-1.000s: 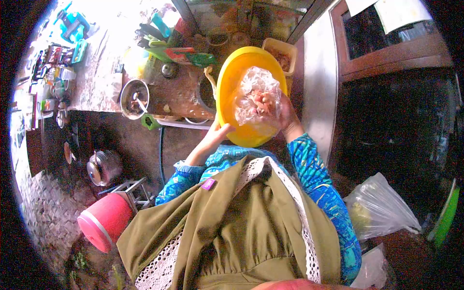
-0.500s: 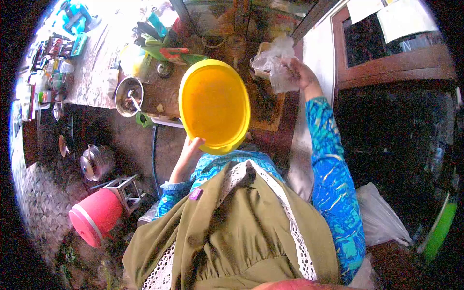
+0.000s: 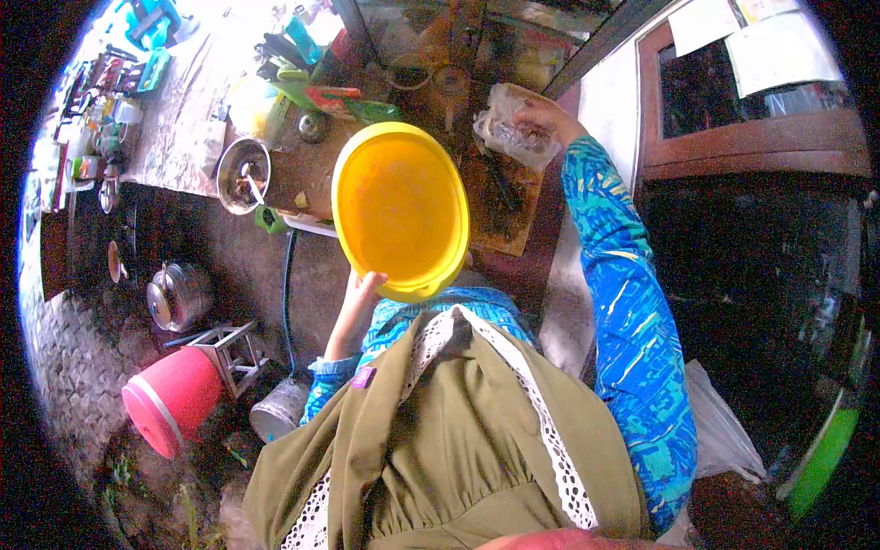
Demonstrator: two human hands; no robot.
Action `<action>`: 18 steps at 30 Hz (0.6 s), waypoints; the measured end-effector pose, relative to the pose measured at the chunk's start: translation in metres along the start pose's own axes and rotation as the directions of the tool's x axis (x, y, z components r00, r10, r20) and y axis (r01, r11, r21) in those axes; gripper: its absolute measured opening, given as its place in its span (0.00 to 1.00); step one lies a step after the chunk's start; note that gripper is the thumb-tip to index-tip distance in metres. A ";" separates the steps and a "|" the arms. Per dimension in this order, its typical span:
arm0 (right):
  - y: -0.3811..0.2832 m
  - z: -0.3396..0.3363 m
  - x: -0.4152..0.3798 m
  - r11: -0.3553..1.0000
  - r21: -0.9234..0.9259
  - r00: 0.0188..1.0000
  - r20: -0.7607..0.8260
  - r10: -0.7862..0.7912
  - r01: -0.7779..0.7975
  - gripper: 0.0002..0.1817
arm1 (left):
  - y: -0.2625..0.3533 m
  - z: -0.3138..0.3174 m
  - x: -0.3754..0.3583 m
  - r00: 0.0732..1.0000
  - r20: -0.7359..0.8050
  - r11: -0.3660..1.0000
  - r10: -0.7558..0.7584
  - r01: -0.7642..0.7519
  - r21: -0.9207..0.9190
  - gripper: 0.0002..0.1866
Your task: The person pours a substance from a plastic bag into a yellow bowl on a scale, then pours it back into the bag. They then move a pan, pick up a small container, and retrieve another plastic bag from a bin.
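My left hand [image 3: 368, 283] grips the lower edge of a round yellow plastic lid [image 3: 399, 211], thumb over its rim. The lid is held tilted up in front of my body. Farther off to the right, my right hand [image 3: 550, 117] is closed on a clear plastic bag [image 3: 500, 128], its fingers partly hidden by the crumpled film. Just below the bag lies a wooden cutting board [image 3: 513, 215] with a dark-handled knife [image 3: 500, 183] on it.
A metal bowl [image 3: 244, 176] with a spoon stands on the table's left part. Behind the lid are a red-and-green packet [image 3: 335, 99] and a glass-fronted cabinet [image 3: 513, 41]. A pink bucket [image 3: 174, 403] and a lidded pot [image 3: 180, 295] are at lower left.
My right hand has moved slightly left and up, and the bag now sits lower and more bunched. The yellow lid shifted a little left and down, still in my left hand.
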State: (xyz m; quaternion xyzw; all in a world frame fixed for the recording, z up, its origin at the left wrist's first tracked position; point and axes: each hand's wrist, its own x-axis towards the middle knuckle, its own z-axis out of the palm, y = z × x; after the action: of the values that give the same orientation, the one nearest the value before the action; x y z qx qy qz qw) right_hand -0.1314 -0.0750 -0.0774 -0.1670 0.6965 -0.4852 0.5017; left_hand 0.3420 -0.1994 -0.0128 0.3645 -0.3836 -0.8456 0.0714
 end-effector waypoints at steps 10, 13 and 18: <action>-0.005 0.027 -0.005 0.519 -0.844 0.845 -0.176 -0.505 0.135 0.31 | 0.009 0.016 -0.002 1.000 -0.013 0.999 0.023 -0.023 -0.022 0.26; -0.020 0.053 -0.023 0.244 -0.968 0.794 -0.189 -0.578 -0.052 0.29 | 0.010 0.012 0.001 0.999 -0.039 1.000 0.000 0.001 0.018 0.21; -0.019 0.070 -0.029 0.309 -0.951 0.675 -0.241 -0.697 -0.021 0.17 | 0.020 0.025 -0.003 0.998 -0.054 1.000 -0.016 0.017 0.017 0.23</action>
State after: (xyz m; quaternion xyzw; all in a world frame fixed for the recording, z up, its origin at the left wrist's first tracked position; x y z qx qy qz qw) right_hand -0.0632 -0.0987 -0.0476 -0.3934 0.9047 -0.1512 -0.0625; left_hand 0.3242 -0.1971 0.0146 0.3908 -0.3856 -0.8327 0.0716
